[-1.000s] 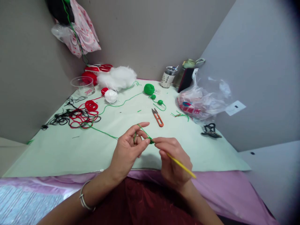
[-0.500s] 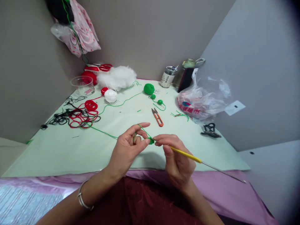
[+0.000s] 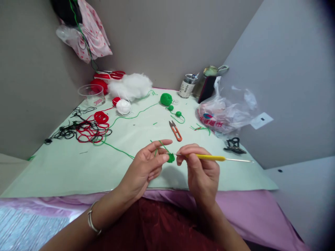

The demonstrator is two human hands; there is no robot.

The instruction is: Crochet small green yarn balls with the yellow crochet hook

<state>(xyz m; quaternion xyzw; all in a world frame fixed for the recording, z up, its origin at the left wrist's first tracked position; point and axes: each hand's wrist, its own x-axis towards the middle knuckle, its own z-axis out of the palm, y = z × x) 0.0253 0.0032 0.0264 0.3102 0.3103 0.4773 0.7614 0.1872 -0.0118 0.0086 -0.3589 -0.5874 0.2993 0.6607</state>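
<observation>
My left hand (image 3: 146, 165) pinches a small piece of green crochet work (image 3: 171, 158) between thumb and fingers. Green yarn (image 3: 119, 150) runs across the table to this hand and passes over its raised index finger. In my right hand (image 3: 201, 170) is a crochet hook with a yellow handle (image 3: 210, 158), gripped from above. Its thin metal tip reaches the top of the green piece; whether it sits inside a stitch I cannot tell. The hook's other metal end points right, nearly level. Beyond my hands lie orange thread snips (image 3: 176, 131).
A green yarn ball (image 3: 166, 99) and two small green balls lie behind the snips. Tangled red and black yarn (image 3: 86, 130) spreads at left, near a clear plastic cup (image 3: 92, 96), a white yarn ball (image 3: 123, 107) and white stuffing (image 3: 131, 86). A plastic bag (image 3: 225, 111) and black hair clip (image 3: 235, 145) are right.
My right hand has turned the hook from sloping down rightward to almost level. The left hand has shifted slightly right, and more of the green piece shows.
</observation>
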